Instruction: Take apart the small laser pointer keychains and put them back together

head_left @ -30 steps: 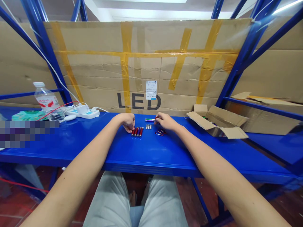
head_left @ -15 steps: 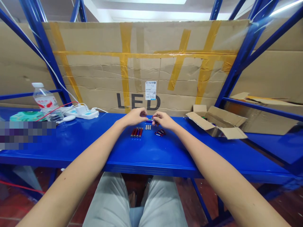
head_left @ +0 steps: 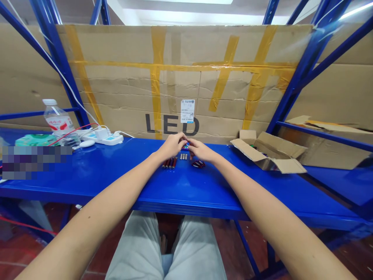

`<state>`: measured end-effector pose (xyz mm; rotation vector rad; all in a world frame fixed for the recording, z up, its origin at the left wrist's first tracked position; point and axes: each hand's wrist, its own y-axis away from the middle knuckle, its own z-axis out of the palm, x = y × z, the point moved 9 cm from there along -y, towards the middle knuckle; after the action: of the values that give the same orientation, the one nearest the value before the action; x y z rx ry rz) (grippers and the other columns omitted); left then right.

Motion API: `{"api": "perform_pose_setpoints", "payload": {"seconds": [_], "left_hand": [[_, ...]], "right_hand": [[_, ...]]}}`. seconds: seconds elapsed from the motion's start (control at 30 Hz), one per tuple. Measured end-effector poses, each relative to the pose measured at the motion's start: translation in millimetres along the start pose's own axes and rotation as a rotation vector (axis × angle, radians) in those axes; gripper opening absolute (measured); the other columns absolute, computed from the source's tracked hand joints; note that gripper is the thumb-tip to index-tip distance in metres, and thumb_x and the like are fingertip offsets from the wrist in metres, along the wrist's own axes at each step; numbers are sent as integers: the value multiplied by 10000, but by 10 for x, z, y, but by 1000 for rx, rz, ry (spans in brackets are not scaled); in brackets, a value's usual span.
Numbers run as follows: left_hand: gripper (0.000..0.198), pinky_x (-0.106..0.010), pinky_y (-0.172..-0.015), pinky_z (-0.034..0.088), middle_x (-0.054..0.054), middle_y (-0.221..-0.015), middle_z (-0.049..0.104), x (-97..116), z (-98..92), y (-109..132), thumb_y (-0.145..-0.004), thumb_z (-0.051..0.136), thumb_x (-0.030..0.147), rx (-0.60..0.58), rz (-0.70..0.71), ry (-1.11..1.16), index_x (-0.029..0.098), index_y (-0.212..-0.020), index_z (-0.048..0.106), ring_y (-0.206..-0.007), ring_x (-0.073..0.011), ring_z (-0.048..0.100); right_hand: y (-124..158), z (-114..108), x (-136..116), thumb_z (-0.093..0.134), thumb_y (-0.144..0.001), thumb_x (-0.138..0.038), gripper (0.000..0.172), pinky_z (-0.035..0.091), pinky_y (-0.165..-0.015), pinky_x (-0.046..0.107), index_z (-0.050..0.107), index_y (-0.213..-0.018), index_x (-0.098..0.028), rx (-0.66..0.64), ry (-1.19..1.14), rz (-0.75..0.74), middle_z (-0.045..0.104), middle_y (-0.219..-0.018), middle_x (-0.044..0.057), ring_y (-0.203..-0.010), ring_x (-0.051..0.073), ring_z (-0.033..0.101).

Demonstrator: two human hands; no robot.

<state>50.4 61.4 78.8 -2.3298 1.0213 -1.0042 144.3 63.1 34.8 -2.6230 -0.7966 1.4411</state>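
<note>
My left hand (head_left: pixel 174 146) and my right hand (head_left: pixel 201 150) meet at the fingertips over the back half of the table. Between them shows a small shiny purple-blue tube (head_left: pixel 185 147) with a bit of green, mostly covered by fingers. The left fingers are closed round it. My right thumb and fingers are pinched at its right end; what they hold there is hidden. Just below lie small silver button cells (head_left: pixel 183 156) in a tight block. Several dark red metal tubes (head_left: pixel 169 163) lie side by side under my left wrist. Dark red carabiners (head_left: pixel 198 164) are piled below my right hand.
On the blue table (head_left: pixel 186 190), an open cardboard box (head_left: pixel 269 155) stands to the right. At the left are a plastic bottle (head_left: pixel 60 122), a green packet (head_left: pixel 36 140) and a white power strip (head_left: pixel 107 139) with cables. A large taped cardboard sheet (head_left: pixel 125 93) rises behind.
My hands have drawn together, so the fingertips now meet and cover more of the small tube. My left wrist now overlaps the tops of the red tubes. The view has shifted slightly.
</note>
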Motion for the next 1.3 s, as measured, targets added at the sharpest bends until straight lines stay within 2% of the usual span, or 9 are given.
{"api": "perform_pose_setpoints", "payload": {"seconds": [0.17,0.27,0.33,0.6,0.9,1.0,1.17,1.23,1.3], "left_hand": [[90,-255,-640,446,-3,-673,641,-60,25,-2,-870,509,155,-17,-39,25,167,-858,598,-653,-144,604],[70,-260,-646,439,2,-652,628,-71,8,-3,-863,532,178,-1,-48,-27,172,-829,593,-669,-152,602],[66,-259,-637,440,6,-647,624,-97,10,-2,-861,531,180,2,-77,-5,173,-827,588,-657,-151,604],[66,-255,-641,469,-3,-698,650,-106,93,9,-836,523,126,-21,-88,157,177,-838,564,-647,-139,631],[127,-274,-698,459,-18,-777,689,19,196,37,-809,521,100,-54,43,41,181,-861,604,-713,-155,622],[127,-275,-679,442,-26,-793,689,19,186,20,-807,516,118,-34,39,-3,181,-869,607,-708,-158,611],[118,-262,-639,421,-11,-733,646,-178,-57,-15,-759,563,155,45,-78,-84,185,-872,580,-688,-151,588],[154,-259,-649,430,0,-717,641,-352,-171,-11,-741,574,156,41,-152,-88,190,-891,570,-671,-144,591],[124,-260,-651,438,-6,-732,655,-539,-261,4,-741,562,161,19,-215,-92,193,-861,565,-661,-141,600]], "right_hand": [[12,-3,-79,395,-921,-134,429,517,-880,363,480,-1340,-158,53,218,-105,635,-1225,121,-923,193,643],[8,2,-95,394,-933,-142,416,432,-1026,404,484,-1339,-161,57,298,-146,576,-1354,132,-1190,234,564],[3,-10,-87,381,-946,-150,396,406,-1049,410,485,-1328,-158,71,329,-150,557,-1381,139,-1246,239,531],[9,-63,-46,333,-950,-141,258,466,-899,362,524,-1123,-154,174,382,-101,665,-1147,149,-1042,231,617],[0,-54,15,360,-935,-152,187,474,-785,337,475,-1082,-162,212,392,-38,676,-1029,154,-911,240,624],[-28,-95,39,361,-935,-155,228,475,-816,348,473,-1134,-154,213,407,-38,672,-1082,171,-961,247,625],[-2,-466,210,444,-886,-175,223,489,-839,365,555,-1079,-155,263,554,106,670,-1141,187,-1018,275,631],[45,-573,338,524,-812,-154,135,510,-749,346,601,-922,-169,181,638,199,709,-971,164,-860,263,660],[151,-603,578,548,-773,-149,64,508,-602,345,608,-795,-158,7,662,410,680,-705,136,-609,234,634]]}}
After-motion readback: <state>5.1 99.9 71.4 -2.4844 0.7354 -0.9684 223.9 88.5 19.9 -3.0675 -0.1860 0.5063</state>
